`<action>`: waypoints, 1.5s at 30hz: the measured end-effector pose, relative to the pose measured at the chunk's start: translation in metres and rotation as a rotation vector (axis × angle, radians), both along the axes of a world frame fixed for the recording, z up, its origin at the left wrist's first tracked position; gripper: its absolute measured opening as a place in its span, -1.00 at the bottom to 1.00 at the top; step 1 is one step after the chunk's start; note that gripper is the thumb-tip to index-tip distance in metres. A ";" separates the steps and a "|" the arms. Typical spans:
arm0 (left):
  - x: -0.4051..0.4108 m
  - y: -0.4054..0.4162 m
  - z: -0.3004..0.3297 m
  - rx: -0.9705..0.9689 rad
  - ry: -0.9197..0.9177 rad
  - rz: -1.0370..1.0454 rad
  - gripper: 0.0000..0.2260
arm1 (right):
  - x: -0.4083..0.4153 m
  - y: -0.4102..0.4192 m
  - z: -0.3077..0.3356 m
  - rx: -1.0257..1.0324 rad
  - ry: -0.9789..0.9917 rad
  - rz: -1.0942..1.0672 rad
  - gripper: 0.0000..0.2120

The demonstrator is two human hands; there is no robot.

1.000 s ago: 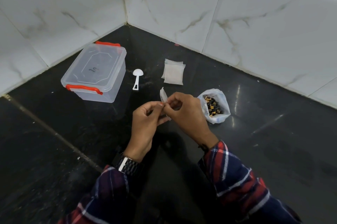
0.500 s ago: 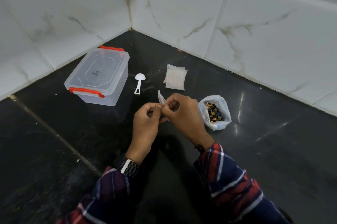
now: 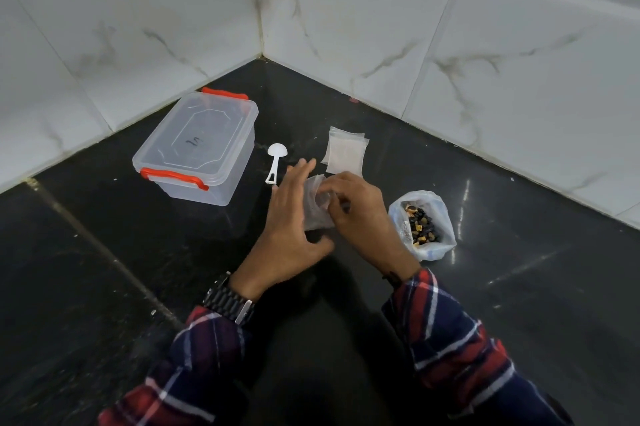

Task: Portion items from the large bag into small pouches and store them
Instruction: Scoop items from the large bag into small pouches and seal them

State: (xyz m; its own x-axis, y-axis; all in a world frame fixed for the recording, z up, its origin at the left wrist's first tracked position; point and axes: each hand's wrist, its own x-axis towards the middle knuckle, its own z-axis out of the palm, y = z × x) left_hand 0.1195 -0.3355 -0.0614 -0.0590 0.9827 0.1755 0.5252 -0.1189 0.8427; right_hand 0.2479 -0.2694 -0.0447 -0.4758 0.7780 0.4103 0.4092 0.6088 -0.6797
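Head view, floor corner. The small pouch [image 3: 317, 202] is held between the two hands above the dark floor [image 3: 104, 252]. The right hand [image 3: 360, 214] pinches its upper edge with curled fingers; the left hand [image 3: 294, 217] lies against its left side with fingers nearly straight and spread, so the pouch appears to be at the mouth-opening step. The large bag [image 3: 424, 226], open and showing dark and orange pieces, stands just right of the right hand, which is the nearer to it. The white scoop [image 3: 275, 162] lies just beyond the left fingertips, handle toward the person, bowl toward the wall. Spare pouches [image 3: 346, 152] lie behind the hands; the lidded box [image 3: 201, 148] stands to the left. Compared with the earlier frames, the left hand has uncurled from a pinch, and the pouch now shows broad rather than as a narrow strip.
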 end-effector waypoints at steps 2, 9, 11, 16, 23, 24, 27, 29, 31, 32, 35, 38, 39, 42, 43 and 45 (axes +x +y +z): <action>-0.005 0.012 -0.010 0.021 0.235 0.063 -0.04 | -0.004 0.004 0.001 0.005 -0.040 0.026 -0.80; -0.019 0.034 -0.034 0.244 0.300 0.313 -0.55 | -0.023 0.013 0.006 -0.058 -0.086 0.106 -0.88; -0.022 0.030 -0.035 0.227 0.154 0.342 -0.58 | -0.031 0.017 0.008 -0.115 -0.066 0.107 -0.93; -0.031 0.017 -0.038 0.144 -0.072 0.461 -0.57 | -0.058 0.040 0.008 -0.541 0.038 0.140 -0.91; -0.044 0.012 -0.035 0.073 -0.044 0.550 -0.62 | -0.107 0.088 -0.029 -0.488 -0.253 -0.030 -0.75; -0.046 0.012 -0.034 0.058 -0.047 0.553 -0.61 | -0.113 0.092 -0.035 -0.472 -0.272 -0.046 -0.74; -0.050 0.013 -0.035 0.026 -0.055 0.565 -0.59 | -0.125 0.098 -0.047 -0.349 -0.370 -0.044 -0.73; -0.052 0.014 -0.037 0.012 -0.049 0.577 -0.56 | -0.127 0.097 -0.051 -0.212 -0.487 0.002 -0.73; -0.054 0.015 -0.039 -0.002 -0.038 0.575 -0.54 | -0.124 0.091 -0.054 -0.100 -0.543 0.019 -0.73; -0.054 0.016 -0.040 -0.008 -0.032 0.565 -0.53 | -0.122 0.088 -0.056 -0.071 -0.537 0.005 -0.73; -0.051 0.018 -0.042 -0.015 -0.029 0.530 -0.53 | -0.106 0.076 -0.056 -0.063 -0.487 -0.048 -0.74; -0.042 0.020 -0.042 -0.005 -0.047 0.501 -0.55 | -0.081 0.066 -0.051 -0.093 -0.442 -0.066 -0.73; -0.037 0.021 -0.041 0.001 -0.053 0.484 -0.55 | -0.071 0.063 -0.049 -0.096 -0.425 -0.078 -0.73; -0.020 0.023 -0.039 0.003 -0.082 0.419 -0.58 | -0.042 0.053 -0.041 -0.075 -0.352 -0.125 -0.73; -0.014 0.023 -0.039 0.002 -0.092 0.397 -0.59 | -0.032 0.049 -0.037 -0.073 -0.331 -0.144 -0.74; -0.001 0.025 -0.038 0.009 -0.100 0.354 -0.60 | -0.009 0.043 -0.030 -0.068 -0.288 -0.168 -0.78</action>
State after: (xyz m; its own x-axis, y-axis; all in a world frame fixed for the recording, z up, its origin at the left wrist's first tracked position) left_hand 0.1182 -0.3102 -0.0998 -0.4125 0.8968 0.1598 0.4497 0.0479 0.8919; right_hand 0.2393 -0.2259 -0.0744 -0.4270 0.8765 0.2224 0.6811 0.4735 -0.5585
